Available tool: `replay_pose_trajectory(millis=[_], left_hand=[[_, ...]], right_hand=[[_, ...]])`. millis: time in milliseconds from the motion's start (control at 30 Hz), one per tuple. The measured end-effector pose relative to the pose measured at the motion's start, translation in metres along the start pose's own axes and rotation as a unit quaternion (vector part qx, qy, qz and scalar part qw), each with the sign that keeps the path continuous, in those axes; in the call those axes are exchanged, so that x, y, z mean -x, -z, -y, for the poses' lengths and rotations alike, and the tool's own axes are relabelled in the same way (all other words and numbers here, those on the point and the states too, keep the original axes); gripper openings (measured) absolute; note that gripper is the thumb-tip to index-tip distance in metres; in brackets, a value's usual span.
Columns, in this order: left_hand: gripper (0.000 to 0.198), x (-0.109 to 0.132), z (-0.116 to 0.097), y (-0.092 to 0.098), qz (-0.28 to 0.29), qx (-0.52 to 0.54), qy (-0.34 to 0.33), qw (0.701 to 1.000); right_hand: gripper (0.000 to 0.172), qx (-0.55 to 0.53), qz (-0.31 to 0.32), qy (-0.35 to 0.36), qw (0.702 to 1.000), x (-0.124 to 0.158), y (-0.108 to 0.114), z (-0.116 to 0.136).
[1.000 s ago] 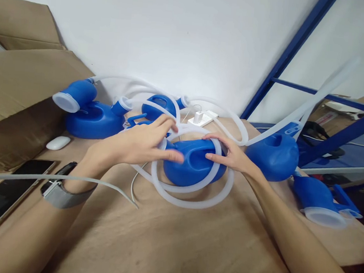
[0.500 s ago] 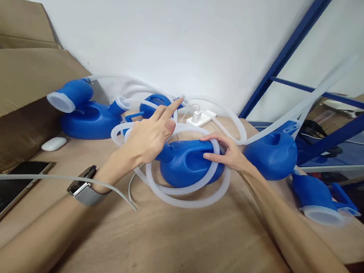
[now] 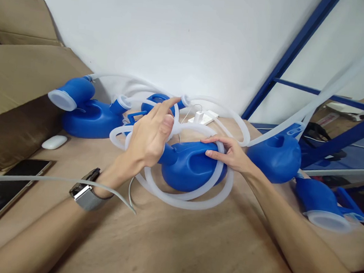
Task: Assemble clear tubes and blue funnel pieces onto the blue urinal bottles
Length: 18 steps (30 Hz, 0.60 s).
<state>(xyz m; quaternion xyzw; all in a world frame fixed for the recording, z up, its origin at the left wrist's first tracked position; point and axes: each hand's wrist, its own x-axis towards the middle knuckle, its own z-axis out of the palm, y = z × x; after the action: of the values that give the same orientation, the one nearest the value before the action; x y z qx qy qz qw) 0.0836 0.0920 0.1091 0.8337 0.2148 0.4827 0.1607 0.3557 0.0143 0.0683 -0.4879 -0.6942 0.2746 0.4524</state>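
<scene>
A blue plastic urine bottle (image 3: 183,175) lies on its side on the wooden table, circled by loops of a translucent white hose (image 3: 192,203). My right hand (image 3: 228,155) grips the bottle's rear end, thumb and fingers on either side of the hose there. Over the bottle's neck (image 3: 168,154) is my left hand (image 3: 151,138), its index finger extended and its lower fingers curled around the mouth end. That hand hides the mouth and whatever closes it.
More blue urine bottles stand at the left (image 3: 92,122), at the back and at the right (image 3: 274,157). A cardboard box (image 3: 30,85), phone (image 3: 7,197) and white case (image 3: 54,142) are leftward. A power strip (image 3: 207,117) sits behind; a grey cable (image 3: 57,179) crosses in front.
My left hand has turned slightly at the bottle's neck, its extended fingers drawing closer together. My right hand keeps its grip. The whole view has shifted a little.
</scene>
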Motion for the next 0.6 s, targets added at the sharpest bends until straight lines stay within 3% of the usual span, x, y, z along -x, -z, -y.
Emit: replay_pose_trajectory(millis=[133, 200, 367, 467, 600], left_hand=[[0.071, -0.002, 0.009, -0.003, -0.067, 0.058, 0.008, 0.996], [0.063, -0.004, 0.009, -0.003, -0.128, 0.111, 0.001, 0.986], [0.044, -0.006, 0.001, -0.006, -0.291, 0.29, -0.002, 0.912], [0.044, -0.003, -0.002, -0.012, -0.305, 0.297, -0.018, 0.905], [0.046, 0.004, -0.003, -0.014, -0.246, 0.214, -0.052, 0.944]], right_hand=[[0.036, 0.013, 0.0, -0.005, 1.0, 0.0, 0.001, 0.003], [0.036, 0.013, 0.0, -0.008, 1.0, 0.001, 0.001, 0.004], [0.036, 0.021, -0.009, -0.006, 1.0, 0.002, 0.0, 0.006], [0.037, 0.023, -0.01, -0.009, 1.0, 0.003, 0.0, 0.005], [0.035, 0.027, -0.017, -0.003, 0.999, 0.003, -0.001, 0.002]])
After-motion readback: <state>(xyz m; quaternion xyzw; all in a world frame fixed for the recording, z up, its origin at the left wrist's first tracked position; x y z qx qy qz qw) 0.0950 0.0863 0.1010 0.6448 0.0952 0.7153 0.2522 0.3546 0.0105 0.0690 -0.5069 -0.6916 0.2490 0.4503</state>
